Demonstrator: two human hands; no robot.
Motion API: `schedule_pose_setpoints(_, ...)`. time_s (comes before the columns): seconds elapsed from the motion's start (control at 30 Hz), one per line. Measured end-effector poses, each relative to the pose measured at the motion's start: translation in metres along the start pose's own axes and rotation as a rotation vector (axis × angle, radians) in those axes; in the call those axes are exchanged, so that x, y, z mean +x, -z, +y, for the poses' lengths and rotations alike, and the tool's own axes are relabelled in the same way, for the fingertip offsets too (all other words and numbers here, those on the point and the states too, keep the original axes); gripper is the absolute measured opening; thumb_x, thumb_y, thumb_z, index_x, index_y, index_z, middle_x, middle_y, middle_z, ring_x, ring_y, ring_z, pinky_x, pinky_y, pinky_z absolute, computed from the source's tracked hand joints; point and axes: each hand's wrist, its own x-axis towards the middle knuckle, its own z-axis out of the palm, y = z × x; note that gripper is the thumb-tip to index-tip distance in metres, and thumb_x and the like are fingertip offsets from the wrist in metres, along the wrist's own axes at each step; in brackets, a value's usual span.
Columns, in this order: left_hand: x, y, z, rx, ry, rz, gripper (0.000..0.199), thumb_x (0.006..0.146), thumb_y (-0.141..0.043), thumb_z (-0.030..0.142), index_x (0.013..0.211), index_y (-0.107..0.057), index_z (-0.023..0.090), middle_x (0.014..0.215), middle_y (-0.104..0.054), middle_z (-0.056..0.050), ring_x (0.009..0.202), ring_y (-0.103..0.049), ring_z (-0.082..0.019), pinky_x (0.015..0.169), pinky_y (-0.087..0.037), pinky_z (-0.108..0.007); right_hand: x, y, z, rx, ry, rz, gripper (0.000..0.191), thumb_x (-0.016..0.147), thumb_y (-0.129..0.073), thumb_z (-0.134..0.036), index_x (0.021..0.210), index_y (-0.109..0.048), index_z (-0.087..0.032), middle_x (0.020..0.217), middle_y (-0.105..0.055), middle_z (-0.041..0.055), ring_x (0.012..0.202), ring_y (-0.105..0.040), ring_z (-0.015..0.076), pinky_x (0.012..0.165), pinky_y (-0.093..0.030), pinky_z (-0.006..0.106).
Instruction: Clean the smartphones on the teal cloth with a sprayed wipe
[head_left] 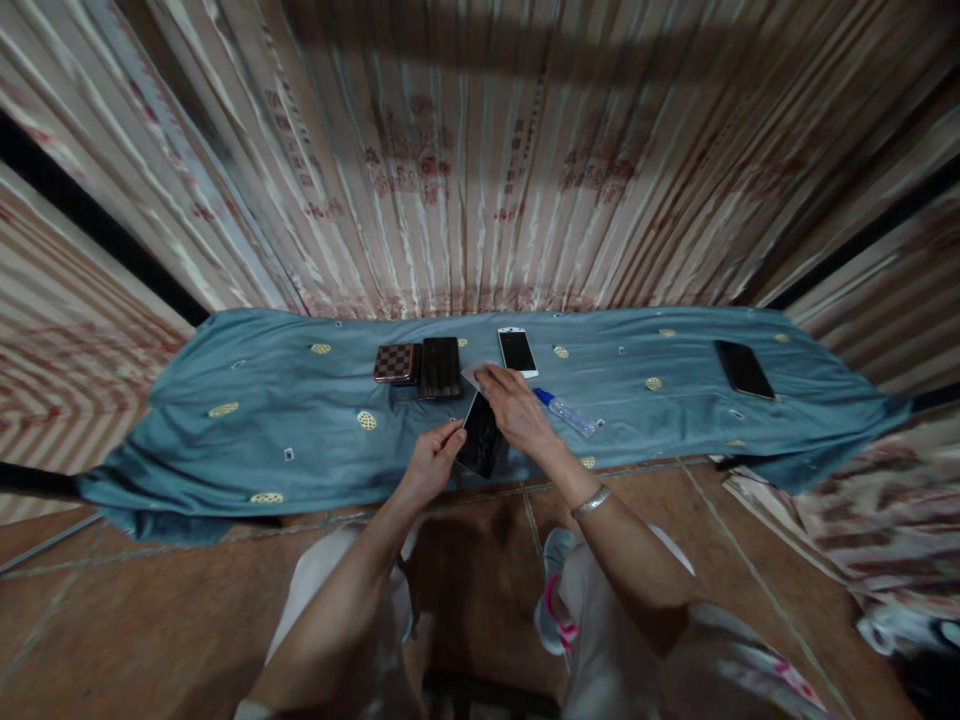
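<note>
My left hand (433, 462) grips the left edge of a dark phone (480, 448) between thumb and fingers. The phone is tilted near the front edge of the cloth-covered surface, its screen black. My right hand (517, 408), fingers bent together, presses a thin whitish wipe (470, 374) at the phone's upper part. Most of the wipe is hidden under that hand, so I cannot tell whether it is paper or cloth. Just right of my right hand lies a clear spray bottle (574, 415) with a blue top. Behind it rests a white phone (517, 352) with a black screen.
A checkered wallet (395, 363) and a dark brown wallet-like case (441, 367) lie left of centre. Another black phone (742, 369) lies far right. A blue-green patterned cloth (300, 450) covers the long surface. A striped curtain (450, 150) hangs behind; tiled floor (720, 580) is below.
</note>
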Motion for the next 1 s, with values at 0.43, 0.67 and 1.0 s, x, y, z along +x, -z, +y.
schedule_pose_setpoints(0.43,-0.002,-0.002,0.001,-0.159,0.138,0.046,0.034,0.06,-0.077,0.041,0.081,-0.076,0.015,0.069,-0.07,-0.002,0.07,-0.06,-0.017,0.07,-0.046,-0.028,0.0,0.0,0.011,0.061,-0.077,0.04,0.045,0.096,-0.03,-0.026,0.133,-0.053,-0.013,0.128,-0.058,0.0149,0.118,-0.051,0.0268,0.103,-0.039,0.044)
schedule_pose_setpoints(0.67,-0.002,0.003,0.0,-0.238,0.133,0.039,0.046,0.06,-0.078,0.045,0.093,-0.075,0.013,0.079,-0.074,-0.006,0.074,-0.064,-0.019,0.074,-0.047,-0.03,-0.002,0.003,0.022,0.124,-0.179,0.062,0.041,0.092,-0.038,-0.024,0.128,-0.057,-0.018,0.122,-0.064,0.0119,0.112,-0.058,0.0261,0.098,-0.044,0.042)
schedule_pose_setpoints(1.0,-0.002,0.0,0.008,-0.315,0.126,0.033,0.046,0.059,-0.08,0.044,0.095,-0.075,0.016,0.088,-0.075,-0.009,0.087,-0.067,-0.022,0.086,-0.047,-0.034,0.008,-0.017,0.031,0.827,-0.528,0.326,0.038,0.074,-0.064,-0.042,0.102,-0.068,-0.018,0.095,-0.074,0.0067,0.084,-0.066,0.0207,0.081,-0.05,0.036)
